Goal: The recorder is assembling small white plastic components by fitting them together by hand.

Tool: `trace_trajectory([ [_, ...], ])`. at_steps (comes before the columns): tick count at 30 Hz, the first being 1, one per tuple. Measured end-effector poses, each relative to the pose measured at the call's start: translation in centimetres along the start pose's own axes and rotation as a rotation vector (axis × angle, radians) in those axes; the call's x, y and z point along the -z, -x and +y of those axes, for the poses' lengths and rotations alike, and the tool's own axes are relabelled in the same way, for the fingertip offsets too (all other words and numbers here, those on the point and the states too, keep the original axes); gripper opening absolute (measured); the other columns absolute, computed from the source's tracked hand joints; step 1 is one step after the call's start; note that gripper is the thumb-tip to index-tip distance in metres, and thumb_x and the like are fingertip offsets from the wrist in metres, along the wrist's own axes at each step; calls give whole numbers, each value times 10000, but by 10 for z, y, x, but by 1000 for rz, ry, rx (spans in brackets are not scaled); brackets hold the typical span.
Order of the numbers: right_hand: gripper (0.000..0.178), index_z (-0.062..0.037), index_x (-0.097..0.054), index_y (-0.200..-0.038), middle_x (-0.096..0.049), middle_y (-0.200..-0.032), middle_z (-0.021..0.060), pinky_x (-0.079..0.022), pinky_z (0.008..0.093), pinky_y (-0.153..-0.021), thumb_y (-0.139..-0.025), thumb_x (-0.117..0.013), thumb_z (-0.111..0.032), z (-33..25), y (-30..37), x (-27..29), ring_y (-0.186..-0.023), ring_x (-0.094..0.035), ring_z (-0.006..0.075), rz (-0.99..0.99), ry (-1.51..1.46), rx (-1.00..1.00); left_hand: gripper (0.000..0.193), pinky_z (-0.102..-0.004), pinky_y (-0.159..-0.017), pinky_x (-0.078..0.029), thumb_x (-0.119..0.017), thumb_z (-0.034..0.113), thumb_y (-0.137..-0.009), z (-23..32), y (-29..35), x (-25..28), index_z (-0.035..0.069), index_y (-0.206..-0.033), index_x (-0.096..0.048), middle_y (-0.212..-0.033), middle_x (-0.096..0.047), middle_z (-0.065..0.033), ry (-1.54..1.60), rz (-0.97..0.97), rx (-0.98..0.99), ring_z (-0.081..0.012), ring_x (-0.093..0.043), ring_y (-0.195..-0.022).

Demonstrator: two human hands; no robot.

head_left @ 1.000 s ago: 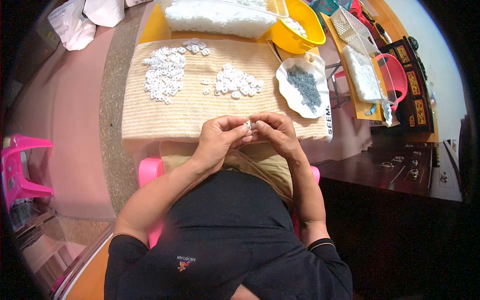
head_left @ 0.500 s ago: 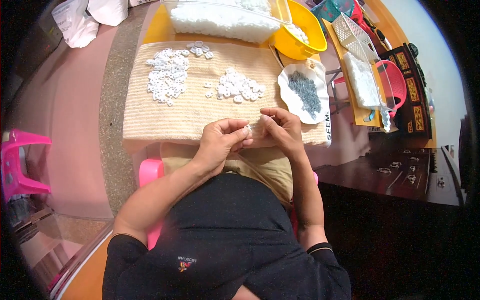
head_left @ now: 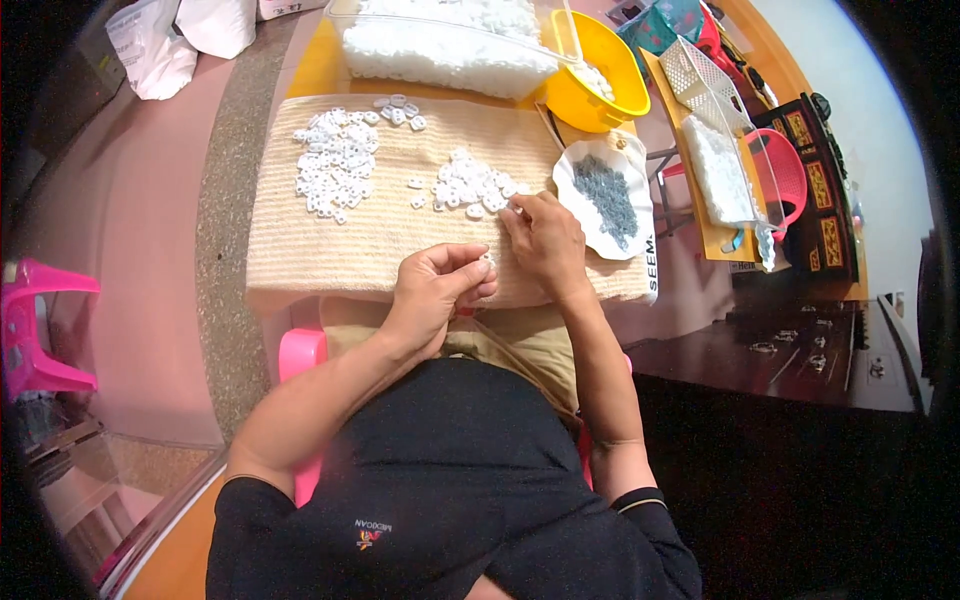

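Observation:
My left hand [head_left: 445, 290] is closed in a pinch over the near part of the towel, with a small white plastic piece [head_left: 489, 260] between thumb and forefinger. My right hand [head_left: 543, 238] reaches to the right edge of the middle pile of white plastic pieces [head_left: 468, 182]. Its thumb and forefinger close at that edge, and a white piece seems to lie at the tips. A larger pile of flat white pieces with holes [head_left: 335, 165] lies at the left. On the right, a white scalloped plate [head_left: 570, 213] bears many small dark grey parts [head_left: 606, 196].
The striped beige towel [head_left: 350, 250] covers the table. Behind it stand a clear bin full of white pieces [head_left: 445, 50] and a yellow basin [head_left: 600, 110]. A side shelf at the right carries a white basket [head_left: 700, 78]. A pink stool [head_left: 45, 330] stands at the left.
My right hand has left the spot beside my left hand and moved forward to the edge of the middle pile. The left hand keeps its pinch in nearly the same place.

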State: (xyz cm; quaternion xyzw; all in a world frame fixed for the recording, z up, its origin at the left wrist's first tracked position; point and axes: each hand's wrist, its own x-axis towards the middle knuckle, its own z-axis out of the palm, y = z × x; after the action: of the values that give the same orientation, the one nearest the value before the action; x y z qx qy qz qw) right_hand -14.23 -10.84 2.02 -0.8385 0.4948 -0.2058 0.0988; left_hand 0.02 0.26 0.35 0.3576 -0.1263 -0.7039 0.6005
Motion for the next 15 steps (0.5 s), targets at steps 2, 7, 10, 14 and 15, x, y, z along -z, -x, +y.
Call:
trace_trajectory([
  [2, 192, -39, -670, -942, -616, -798, 126, -478, 382, -633, -794, -693, -158, 1, 0, -2, -707, -612, 307, 0, -32, -13, 171, -275, -745, -572, -627, 20, -875, 1, 0, -1, -32, -1035, -599, -879, -645, -104, -8, 8, -1, -157, -648, -791],
  [7, 169, -54, -651, -914, -610, -794, 116, -480, 385, -635, -790, -688, -162, 3, -2, -4, -709, -617, 300, 31, -139, 2, 167, -274, -742, -574, -629, 17, -873, 1, 0, 1, -29, -1032, -603, -878, -646, -102, 7, 8, -2, -156, -649, -788],
  [10, 178, -81, -631, -944, -639, -893, 132, -498, 431, -707, -810, -645, -197, 1, -3, -6, -813, -632, 347, 12, -110, 33, 168, -276, -742, -575, -629, 14, -871, 1, 0, 1, -29, -1031, -604, -876, -646, -101, 6, 22, -3, -160, -651, -786],
  [14, 170, -42, -629, -927, -646, -813, 123, -488, 371, -643, -785, -676, -122, 4, 0, -12, -730, -633, 289, 37, -179, 47, 165, -277, -741, -576, -629, 11, -870, 2, 0, -1, -31, -1028, -606, -875, -647, -102, 12, 29, -4, -163, -652, -786],
  [15, 169, -40, -636, -934, -653, -825, 125, -490, 373, -649, -787, -670, -116, 4, 1, -12, -740, -636, 290, 20, -204, 47, 163, -278, -741, -577, -628, 10, -870, 2, 0, -1, -31, -1027, -608, -875, -647, -102, 1, 37, -6, -163, -652, -787],
])
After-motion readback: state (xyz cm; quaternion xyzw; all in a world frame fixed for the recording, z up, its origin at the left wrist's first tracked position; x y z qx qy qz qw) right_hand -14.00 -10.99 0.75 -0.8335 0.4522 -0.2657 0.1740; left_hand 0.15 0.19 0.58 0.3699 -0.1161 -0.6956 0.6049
